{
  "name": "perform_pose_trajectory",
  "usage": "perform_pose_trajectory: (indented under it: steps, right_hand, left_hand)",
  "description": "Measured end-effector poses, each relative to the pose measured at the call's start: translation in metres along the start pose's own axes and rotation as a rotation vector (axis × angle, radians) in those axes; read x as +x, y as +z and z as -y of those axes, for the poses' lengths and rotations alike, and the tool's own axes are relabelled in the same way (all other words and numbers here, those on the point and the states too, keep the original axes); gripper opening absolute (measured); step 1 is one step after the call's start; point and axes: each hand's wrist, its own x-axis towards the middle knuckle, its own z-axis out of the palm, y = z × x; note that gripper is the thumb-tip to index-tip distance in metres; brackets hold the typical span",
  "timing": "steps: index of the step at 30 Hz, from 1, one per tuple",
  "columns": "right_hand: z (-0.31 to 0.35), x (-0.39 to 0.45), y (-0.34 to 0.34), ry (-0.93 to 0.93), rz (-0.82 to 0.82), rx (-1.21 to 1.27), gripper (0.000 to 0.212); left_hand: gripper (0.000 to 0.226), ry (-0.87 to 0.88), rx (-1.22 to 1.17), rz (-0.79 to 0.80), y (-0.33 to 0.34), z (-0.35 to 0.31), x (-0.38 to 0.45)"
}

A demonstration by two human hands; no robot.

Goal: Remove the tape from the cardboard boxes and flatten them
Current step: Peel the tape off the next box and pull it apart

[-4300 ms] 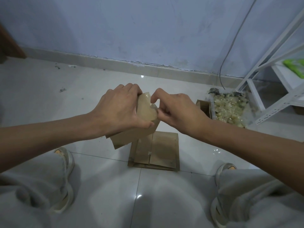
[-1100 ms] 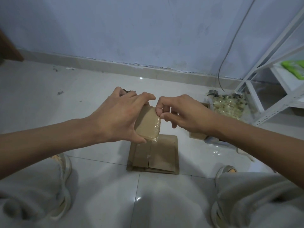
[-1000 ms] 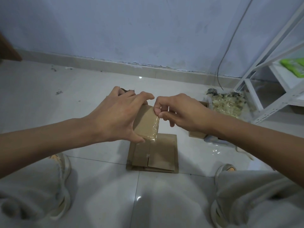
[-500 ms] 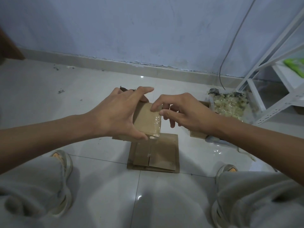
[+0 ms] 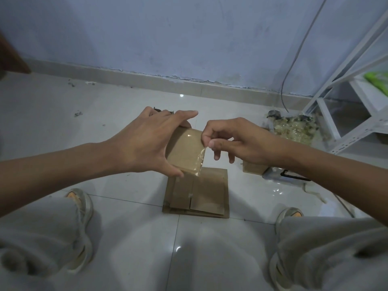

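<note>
A small brown cardboard box [image 5: 184,151] is held above the floor, gripped by my left hand [image 5: 147,141] with the thumb under its near corner and fingers over the far edge. Clear tape [image 5: 201,158] runs down the box's right edge and is lifted slightly away from it. My right hand [image 5: 233,140] pinches the top end of that tape between thumb and forefinger. Below on the white tiles lies a stack of flattened boxes [image 5: 199,193].
Crumpled used tape [image 5: 294,127] is piled on the floor at the right, beside a white metal shelf frame [image 5: 352,97]. Another small box [image 5: 253,169] stands behind my right wrist. My knees and shoes flank the stack. A grey cable [image 5: 294,66] hangs down the wall.
My right hand's fingertips have closed on the tape at the box's upper right corner and peeled its edge off the cardboard. The left hand has kept its grip on the box.
</note>
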Motion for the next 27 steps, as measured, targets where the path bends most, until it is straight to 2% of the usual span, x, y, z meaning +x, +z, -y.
perform_pose_trajectory:
  steps: [3, 6, 7, 11, 17, 20, 24, 27]
  right_hand:
    - [0.001, -0.003, 0.002, 0.017, -0.033, 0.127, 0.011]
    - [0.005, -0.002, 0.006, 0.017, -0.054, 0.137, 0.038]
    - [0.005, -0.001, 0.007, 0.013, -0.059, 0.1, 0.04]
    - [0.003, 0.001, 0.012, 0.014, -0.075, -0.04, 0.01]
    - [0.004, -0.001, 0.007, 0.043, 0.084, -0.004, 0.013]
    - [0.005, -0.004, -0.003, 0.031, 0.156, 0.161, 0.011]
    - [0.005, -0.005, -0.011, 0.036, 0.133, 0.282, 0.009]
    - [0.008, -0.007, -0.007, 0.07, 0.093, 0.275, 0.019]
  left_hand:
    - [0.128, -0.009, -0.029, -0.001, 0.0, -0.001, 0.0]
    - [0.129, -0.033, -0.023, -0.009, 0.0, -0.002, 0.002]
    - [0.129, -0.03, -0.01, -0.008, 0.001, -0.003, 0.002]
    - [0.129, -0.028, -0.021, 0.007, 0.002, -0.005, 0.003]
    - [0.131, -0.028, -0.05, 0.015, 0.001, -0.002, 0.002]
    - [0.124, -0.032, -0.184, 0.063, -0.004, 0.004, 0.004]
    - [0.106, -0.049, -0.32, 0.074, -0.01, 0.008, 0.003]
    - [0.102, -0.086, -0.327, 0.067, -0.009, 0.008, 0.004]
